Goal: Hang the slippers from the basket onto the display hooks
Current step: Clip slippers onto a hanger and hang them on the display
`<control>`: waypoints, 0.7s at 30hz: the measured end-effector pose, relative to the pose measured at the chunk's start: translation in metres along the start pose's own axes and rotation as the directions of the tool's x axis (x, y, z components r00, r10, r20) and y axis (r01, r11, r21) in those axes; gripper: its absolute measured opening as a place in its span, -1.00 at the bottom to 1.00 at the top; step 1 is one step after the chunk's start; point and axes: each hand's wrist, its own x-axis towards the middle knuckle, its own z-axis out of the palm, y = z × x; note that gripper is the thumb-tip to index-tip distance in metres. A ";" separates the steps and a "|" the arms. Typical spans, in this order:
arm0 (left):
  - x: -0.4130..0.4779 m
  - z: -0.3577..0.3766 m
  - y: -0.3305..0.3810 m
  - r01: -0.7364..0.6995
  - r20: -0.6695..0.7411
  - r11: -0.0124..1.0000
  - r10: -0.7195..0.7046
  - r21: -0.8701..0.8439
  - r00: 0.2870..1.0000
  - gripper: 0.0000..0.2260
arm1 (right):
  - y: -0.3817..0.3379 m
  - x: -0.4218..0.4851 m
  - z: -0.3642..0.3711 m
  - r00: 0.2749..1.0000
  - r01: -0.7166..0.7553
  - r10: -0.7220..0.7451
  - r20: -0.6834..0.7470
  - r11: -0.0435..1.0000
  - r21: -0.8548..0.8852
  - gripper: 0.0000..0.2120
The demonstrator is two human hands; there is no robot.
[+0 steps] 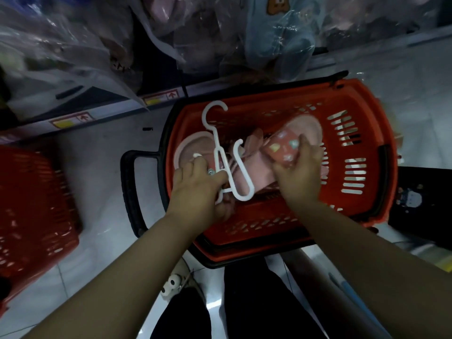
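Pink slippers (264, 172) lie in the red basket (354, 99) at frame centre; my left hand (195, 189) pinches their white hanger (217, 148), my right hand (297, 172) curls over one patterned strap (285, 148). Lifted unevenly, a slipper could slide off its prong, or the hook could snag the basket's slots.

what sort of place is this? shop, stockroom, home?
Probably a shop aisle. Red shopping basket on a tiled floor, labelled shelf edge, bagged slippers above. The left hand grips a white hanger; the right hand grips a pink slipper.
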 end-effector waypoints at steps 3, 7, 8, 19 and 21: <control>-0.003 -0.010 0.008 -0.004 0.000 1.000 0.004 -0.011 1.000 -0.67 | -0.013 0.008 -0.040 0.989 0.072 -0.059 -0.135 0.993 0.095 -0.35; -0.011 -0.024 0.021 -0.045 0.000 0.999 0.045 0.025 0.999 -0.63 | -0.023 0.021 -0.072 0.979 0.175 -0.163 0.126 0.980 -0.099 -0.45; -0.013 -0.028 0.022 -0.048 -0.019 0.999 0.048 0.023 0.999 -0.63 | -0.027 0.021 -0.080 0.955 0.241 -0.199 0.219 0.953 -0.185 -0.47; -0.034 -0.061 0.016 0.087 -0.031 0.995 -0.088 -0.054 0.996 -0.60 | -0.061 -0.023 -0.123 0.955 0.293 -0.294 -0.035 0.923 0.251 -0.62; -0.039 -0.063 0.019 0.082 -0.045 0.995 -0.085 -0.065 0.995 -0.62 | -0.066 -0.031 -0.132 0.949 0.316 -0.307 -0.074 0.916 0.249 -0.61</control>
